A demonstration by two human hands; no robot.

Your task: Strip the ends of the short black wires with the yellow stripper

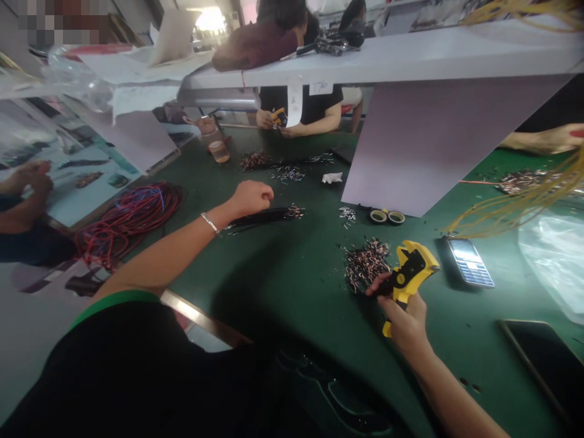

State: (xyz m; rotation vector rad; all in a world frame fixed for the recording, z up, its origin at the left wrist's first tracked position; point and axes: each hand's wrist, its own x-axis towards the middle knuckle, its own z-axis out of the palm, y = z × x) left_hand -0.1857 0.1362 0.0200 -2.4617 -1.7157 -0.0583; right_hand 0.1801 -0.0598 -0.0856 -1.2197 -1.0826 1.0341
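My right hand (408,319) is wrapped round a yellow and black wire stripper (410,274), held over the green table (283,267). Beside its jaws lies a pile of short copper-coloured wire pieces (367,264). My left hand (252,198), with a silver bracelet at the wrist, is closed above a bundle of black wires (274,216) with bare ends; whatever its fingers may grip is too small to make out. To the right of that bundle is a small heap of white-tipped pieces (347,214).
Two tape rolls (387,216), a keypad phone (469,261) and a dark smartphone (545,359) lie at right. Red and blue cable coils (132,219) and a bottle (216,141) are at left. A white divider (410,140) stands ahead; other people's hands work beyond.
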